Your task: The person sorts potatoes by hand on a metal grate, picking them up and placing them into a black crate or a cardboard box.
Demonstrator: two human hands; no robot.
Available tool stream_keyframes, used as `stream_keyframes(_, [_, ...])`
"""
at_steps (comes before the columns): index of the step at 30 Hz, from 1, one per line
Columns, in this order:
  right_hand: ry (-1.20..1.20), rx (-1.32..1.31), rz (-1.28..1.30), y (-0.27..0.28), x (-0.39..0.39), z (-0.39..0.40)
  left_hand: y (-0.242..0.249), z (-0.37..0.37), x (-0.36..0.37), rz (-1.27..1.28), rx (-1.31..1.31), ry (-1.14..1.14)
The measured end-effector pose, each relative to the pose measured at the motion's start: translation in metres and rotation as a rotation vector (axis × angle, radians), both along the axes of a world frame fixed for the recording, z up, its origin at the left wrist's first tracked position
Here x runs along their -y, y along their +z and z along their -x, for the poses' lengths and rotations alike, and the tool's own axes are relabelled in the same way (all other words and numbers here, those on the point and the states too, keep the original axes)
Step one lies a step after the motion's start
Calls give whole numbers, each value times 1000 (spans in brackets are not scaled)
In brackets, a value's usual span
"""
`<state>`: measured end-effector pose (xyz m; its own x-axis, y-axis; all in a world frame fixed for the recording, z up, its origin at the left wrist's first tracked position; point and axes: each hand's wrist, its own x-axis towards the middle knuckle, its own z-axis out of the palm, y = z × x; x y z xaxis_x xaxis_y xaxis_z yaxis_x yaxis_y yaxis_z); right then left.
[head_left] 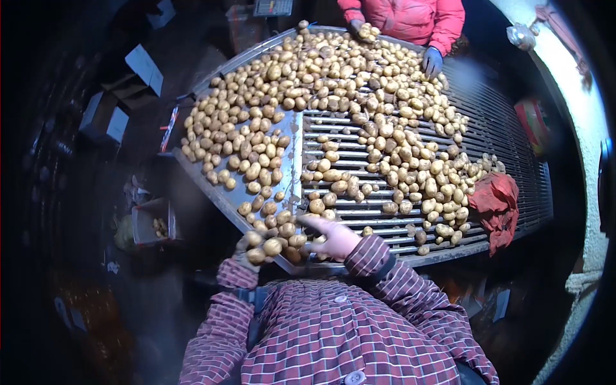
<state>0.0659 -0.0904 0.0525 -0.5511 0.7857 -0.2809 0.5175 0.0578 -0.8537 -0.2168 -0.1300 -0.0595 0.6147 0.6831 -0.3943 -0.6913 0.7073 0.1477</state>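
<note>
At the near left corner of the sorting table, my left hand is curled round several potatoes, its fingers partly hidden beneath them. My right hand reaches leftward over the near edge, fingers stretched out beside a cluster of potatoes. Its lower fingers are hard to make out, and I see nothing gripped in it. Both hands are close together, with loose potatoes between them. A smooth metal plate lies left of the slatted grate; potatoes cover much of both.
Across the table, a person in a pink jacket has gloved hands among the potatoes. A red bag hangs over the right edge. On the floor at left stand a box with potatoes inside and an open carton.
</note>
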Motion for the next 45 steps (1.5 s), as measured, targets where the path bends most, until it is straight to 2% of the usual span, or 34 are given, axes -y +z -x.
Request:
stream_keyframes(1, [-120,4,-21,-5,-4,-12,11,16,24,-29,-322,197])
stream_keyframes(3, [-343,58,-73,-20,-10,-46,3,58,68,-52,-373,283])
stream_keyframes(6, [-585,97,-93,-60,-7,-112,10,119,144,272,-599,377])
stream_keyframes(7, [-608,236,-81,-41,-2,-117,7,133,167,311,-678,328])
stream_keyframes(9, [-558,295,-36,-37,11,-125,2,155,203,412,-924,109])
stream_keyframes(10, [-519,331,3,-34,19,-124,-31,184,220,526,-1070,-88])
stream_keyframes(11, [-469,283,36,-38,29,-120,-40,187,218,531,-1491,-271])
stream_keyframes(13, [-206,447,-188,-46,44,-101,-107,214,224,414,-1891,-77])
stream_keyframes(14, [-122,551,-294,-54,48,-90,-142,229,223,307,-1830,297])
stream_keyframes(15, [-142,624,-216,-56,46,-81,-132,213,198,157,-1829,372])
stream_keyframes(16, [-160,696,-140,-57,40,-73,-96,171,148,9,-1819,447])
stream_keyframes(17, [-228,689,9,-41,31,-64,-65,135,108,-116,-1788,505])
stream_keyframes(18, [-254,554,-8,-53,29,-71,-66,118,79,-207,-1692,533])
stream_keyframes(19, [-345,213,146,-67,27,-78,-14,72,41,-182,-1491,483])
stream_keyframes(20, [-422,-132,296,-75,27,-84,-5,49,21,-407,-1245,454])
stream_keyframes(21, [-510,-325,409,-34,24,-72,26,10,3,-454,-1171,303])
stream_keyframes(22, [-550,-423,435,-20,28,-66,43,-19,-8,-460,-1017,140])
stream_keyframes(23, [-492,-441,312,-12,29,-58,61,-46,-17,-507,-688,-13])
stream_keyframes(24, [-436,-458,190,-4,31,-50,75,-71,-24,-352,-445,-225])
stream_keyframes(25, [-405,-539,315,10,34,-43,118,-99,-24,-410,-573,-337])
stream_keyframes(26, [-247,-352,68,13,34,-47,92,-109,-21,-365,-458,-321])
stream_keyframes(28, [-415,-548,286,23,40,-47,89,-111,-26,-516,-595,-312])
stream_keyframes(30, [-538,-594,313,33,39,-56,98,-111,-28,-595,-654,-222])
stream_keyframes(32, [-606,-442,266,19,39,-72,108,-109,-28,-650,-676,-155])
stream_keyframes(35, [-661,-421,272,-6,40,-88,103,-106,-28,-757,-722,-41])
stream_keyframes(37, [-696,-418,360,-11,40,-94,101,-98,-23,-624,-686,-36])
stream_keyframes(40, [-695,-370,351,-29,41,-103,114,-88,-21,-355,-559,24])
stream_keyframes(45, [-690,-270,370,-48,47,-105,91,-66,-11,-371,-612,113])
